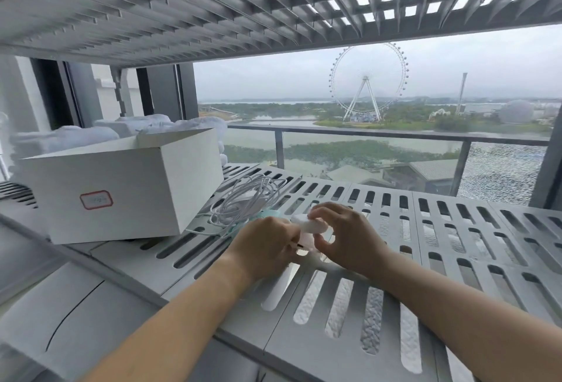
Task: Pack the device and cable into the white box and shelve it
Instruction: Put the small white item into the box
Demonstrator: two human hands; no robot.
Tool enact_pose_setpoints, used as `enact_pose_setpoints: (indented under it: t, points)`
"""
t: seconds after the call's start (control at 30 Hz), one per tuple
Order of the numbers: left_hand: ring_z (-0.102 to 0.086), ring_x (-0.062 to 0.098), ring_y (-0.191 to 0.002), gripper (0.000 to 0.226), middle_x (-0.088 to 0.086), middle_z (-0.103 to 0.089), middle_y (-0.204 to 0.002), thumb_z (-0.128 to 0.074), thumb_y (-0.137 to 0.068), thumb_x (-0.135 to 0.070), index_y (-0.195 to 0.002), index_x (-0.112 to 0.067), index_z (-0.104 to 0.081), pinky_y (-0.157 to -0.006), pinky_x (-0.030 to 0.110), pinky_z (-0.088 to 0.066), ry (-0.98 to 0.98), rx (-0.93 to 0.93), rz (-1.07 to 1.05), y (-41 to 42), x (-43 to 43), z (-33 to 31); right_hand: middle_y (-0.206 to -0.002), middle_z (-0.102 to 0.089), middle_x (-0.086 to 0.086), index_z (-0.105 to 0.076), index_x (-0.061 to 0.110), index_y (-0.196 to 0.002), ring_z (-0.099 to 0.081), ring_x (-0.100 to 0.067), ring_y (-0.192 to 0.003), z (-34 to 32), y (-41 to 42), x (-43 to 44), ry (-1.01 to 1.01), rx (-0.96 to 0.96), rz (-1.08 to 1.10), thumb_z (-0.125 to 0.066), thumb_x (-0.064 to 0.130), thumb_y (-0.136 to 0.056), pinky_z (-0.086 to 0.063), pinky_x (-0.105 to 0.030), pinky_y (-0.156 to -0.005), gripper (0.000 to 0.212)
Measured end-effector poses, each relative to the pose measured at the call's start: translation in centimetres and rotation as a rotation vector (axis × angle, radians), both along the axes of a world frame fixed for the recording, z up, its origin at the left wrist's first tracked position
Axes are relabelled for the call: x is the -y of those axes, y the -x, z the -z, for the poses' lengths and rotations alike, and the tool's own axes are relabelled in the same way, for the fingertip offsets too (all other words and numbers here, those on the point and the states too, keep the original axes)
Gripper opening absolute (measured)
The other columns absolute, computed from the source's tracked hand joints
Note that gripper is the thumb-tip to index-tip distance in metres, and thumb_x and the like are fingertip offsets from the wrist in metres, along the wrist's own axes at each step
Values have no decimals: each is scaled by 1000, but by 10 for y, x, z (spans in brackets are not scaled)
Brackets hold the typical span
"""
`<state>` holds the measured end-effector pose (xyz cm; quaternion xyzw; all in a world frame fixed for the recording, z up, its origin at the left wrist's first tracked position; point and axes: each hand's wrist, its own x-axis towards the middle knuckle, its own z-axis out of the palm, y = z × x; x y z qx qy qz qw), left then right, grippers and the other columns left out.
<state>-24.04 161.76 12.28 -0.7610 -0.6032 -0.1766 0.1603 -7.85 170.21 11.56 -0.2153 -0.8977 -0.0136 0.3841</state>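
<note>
Left hand and right hand on white device, cable (coiled) beside white box

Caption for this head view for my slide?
Left hand and right hand hold a small white device at the slotted shelf, beside a coiled cable and the white box.

The place reads as a high-rise flat, probably its balcony or a glazed room beside one. A grey slotted plastic shelf runs across the middle of the frame, and a second tier of the same rack is seen overhead. At centre right a glass balustrade is visible, with a Ferris wheel, water and low roofs far below. Folded white cloths are stacked at middle left, by dark window frames.
</note>
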Motion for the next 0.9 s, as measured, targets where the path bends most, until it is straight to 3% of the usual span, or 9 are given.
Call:
enact_pose_setpoints:
  t: [0.1, 0.2, 0.43, 0.67, 0.77, 0.9]
  points:
    - [-63, 24, -73, 21, 1, -66, -87, -64, -80, -19, -97, -29, -58, -62, 29, -46, -51, 65, 67, 1, 1, 0, -98, -69, -5, -68, 8, -96, -66, -23, -83, 1, 1, 1, -3, -2, -34, -69, 8, -70, -57, -35, -71, 25]
    - [-64, 24, -81, 14, 0, -65, -93, -54, -87, -21, -96, -18, -65, -70, 35, -52, -64, 40, 8, 7, 0, -3, -97, -70, -4, -69, 9, -99, -65, -22, -80, 0, 1, 0, 9, -31, -37, -69, 10, -72, -56, -37, -71, 26]
    - [-67, 20, -76, 12, 0, -72, -89, -61, -86, -22, -91, -17, -71, -69, 33, -55, -326, 117, 31, 21, 12, -40, -93, -70, -1, -69, 12, -97, -60, -10, -73, -37, 8, 9, -42, -197, -97, -69, 4, -69, -52, -15, -63, 29]
    - [-68, 16, -74, 9, -1, -73, -91, -67, -82, -15, -90, -17, -72, -66, 33, -57, -567, 102, 86, 50, 36, -103, -96, -70, -3, -69, 9, -100, -64, -13, -80, -94, 45, 22, -151, -361, -186, -72, 2, -68, -54, -17, -67, 34]
    - [-67, 17, -70, 8, 0, -73, -88, -68, -81, -12, -87, -15, -72, -64, 29, -56, -631, 54, 65, 77, 49, -120, -97, -68, 3, -68, 11, -102, -62, -8, -83, -112, 76, 30, -157, -414, -233, -71, 3, -69, -54, -15, -69, 34]
    - [-61, 9, -62, 10, 3, -73, -83, -72, -76, -7, -85, -12, -72, -64, 18, -47, -693, 15, 18, 124, 67, -143, -100, -70, -1, -67, 10, -104, -65, -12, -84, -134, 124, 37, -207, -452, -258, -73, 5, -71, -57, -20, -68, 34]
